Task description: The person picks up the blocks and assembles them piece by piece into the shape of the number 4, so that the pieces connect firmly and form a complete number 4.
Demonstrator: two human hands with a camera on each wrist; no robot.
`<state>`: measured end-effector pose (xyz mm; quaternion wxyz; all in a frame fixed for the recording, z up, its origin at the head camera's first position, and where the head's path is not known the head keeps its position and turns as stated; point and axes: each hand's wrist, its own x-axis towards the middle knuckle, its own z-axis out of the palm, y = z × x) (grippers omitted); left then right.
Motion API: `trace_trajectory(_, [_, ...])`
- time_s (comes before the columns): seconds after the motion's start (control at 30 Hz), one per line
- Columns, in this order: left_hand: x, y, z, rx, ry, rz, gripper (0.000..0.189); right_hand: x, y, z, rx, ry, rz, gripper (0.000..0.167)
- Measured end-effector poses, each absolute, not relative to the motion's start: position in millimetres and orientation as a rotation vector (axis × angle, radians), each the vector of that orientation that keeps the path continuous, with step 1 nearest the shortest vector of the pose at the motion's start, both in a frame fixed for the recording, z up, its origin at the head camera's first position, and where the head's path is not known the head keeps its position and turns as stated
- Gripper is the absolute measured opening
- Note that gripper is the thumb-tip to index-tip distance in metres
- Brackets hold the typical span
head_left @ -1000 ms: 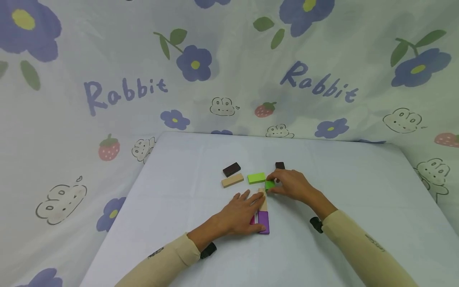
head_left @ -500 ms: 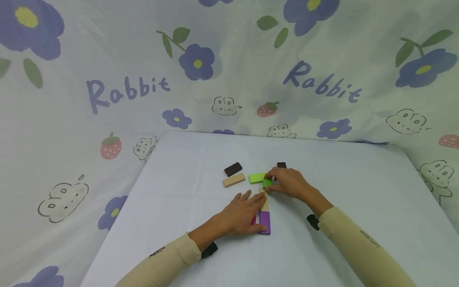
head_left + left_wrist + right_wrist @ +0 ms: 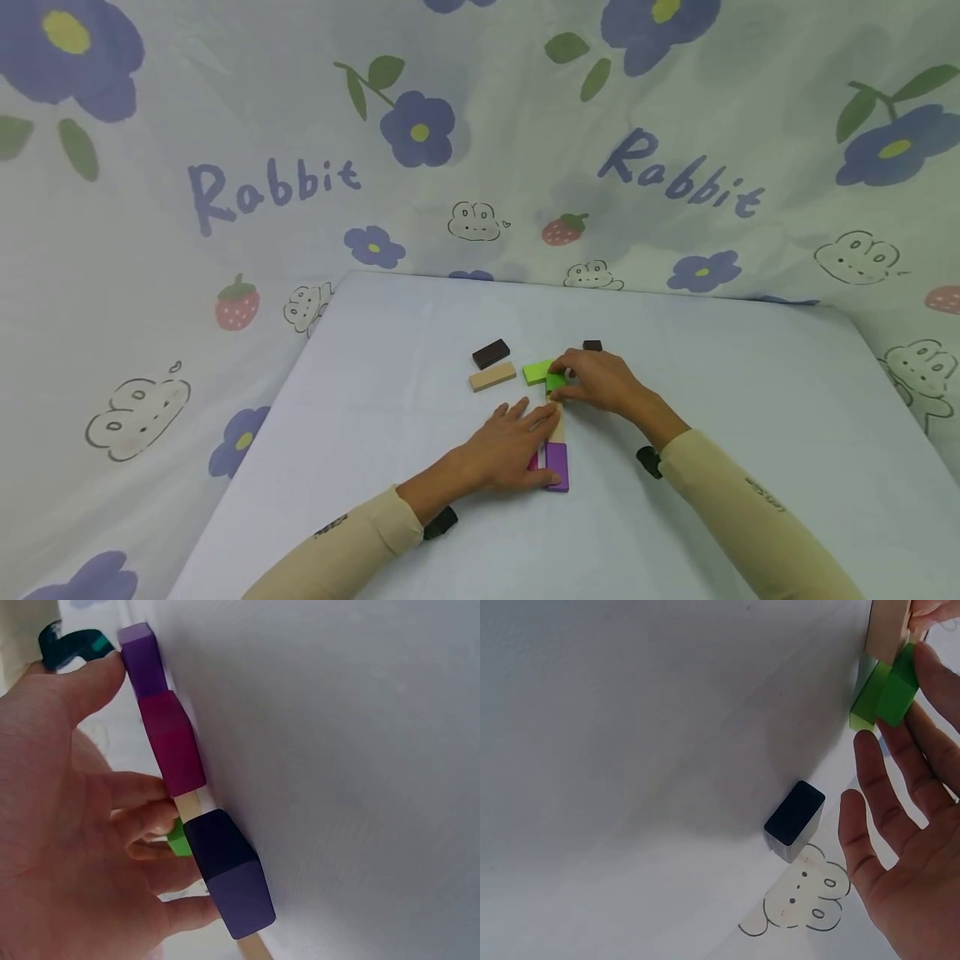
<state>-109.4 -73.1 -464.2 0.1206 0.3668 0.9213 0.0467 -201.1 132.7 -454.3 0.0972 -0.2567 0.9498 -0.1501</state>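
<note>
Overhead, the head view shows the left hand (image 3: 504,450) lying flat with straight fingers on a line of flat wooden blocks, among them a purple rectangular block (image 3: 557,464) at the near end and a natural-wood block (image 3: 556,425) beyond it. The right hand (image 3: 600,382) pinches a small dark-green wooden block (image 3: 556,382) at the far end of that line, just beside a light-green rectangular block (image 3: 536,372). A tan wooden block (image 3: 492,377) and a dark-brown block (image 3: 491,353) lie apart to the left on the pale blue table cover (image 3: 375,400); a second dark block (image 3: 592,345) sits behind the right hand.

From the left wrist view, the thumb (image 3: 82,690) presses the purple end, and the extended fingers (image 3: 146,825) brace a magenta block (image 3: 174,742) and a dark violet block (image 3: 229,870). Judgement: steady sideways pressure here should stop the line from shifting.

From the right wrist view, fingers curl around the dark-green block (image 3: 895,690), which touches the wood end (image 3: 889,626); the other fingers are spread. Judgement: the block should be lowered square to the line's end, edges flush, and released only when it sits flat, without nudging the neighbouring light-green piece.
</note>
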Motion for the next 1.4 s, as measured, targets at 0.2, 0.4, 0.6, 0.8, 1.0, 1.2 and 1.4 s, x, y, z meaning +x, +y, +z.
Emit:
trace_trajectory(0.2, [-109.6,-71.4,-465.9,1.075,2.692,0.132,0.089,-201.8,132.0,-454.1,-0.736,2.812,-0.408,0.047])
trace_trajectory(0.4, [-109.3,-70.9,-464.4,1.078,2.693,0.123,0.089,-201.6,133.2,-455.1,-0.741,2.809,-0.412,0.047])
trace_trajectory(0.6, [-109.4,-71.5,-463.8,1.084,2.697,0.111,0.089,-201.0,133.4,-456.3,-0.767,2.819,-0.417,0.047])
trace_trajectory(0.8, [-108.9,-72.0,-463.7,1.085,2.702,0.107,0.088,-200.3,132.6,-457.2,-0.774,2.822,-0.425,0.047])
trace_trajectory(1.0, [-108.1,-71.9,-463.5,1.083,2.703,0.11,0.088,-199.4,132.4,-457.7,-0.769,2.823,-0.429,0.048])
trace_trajectory(1.2, [-108.2,-71.8,-464.3,1.082,2.704,0.099,0.088,-200.5,132.5,-456.9,-0.784,2.821,-0.402,0.047])
trace_trajectory(1.4, [-108.6,-72.2,-463.4,1.076,2.7,0.103,0.088,-202.7,132.9,-457.0,-0.795,2.8,-0.382,0.048])
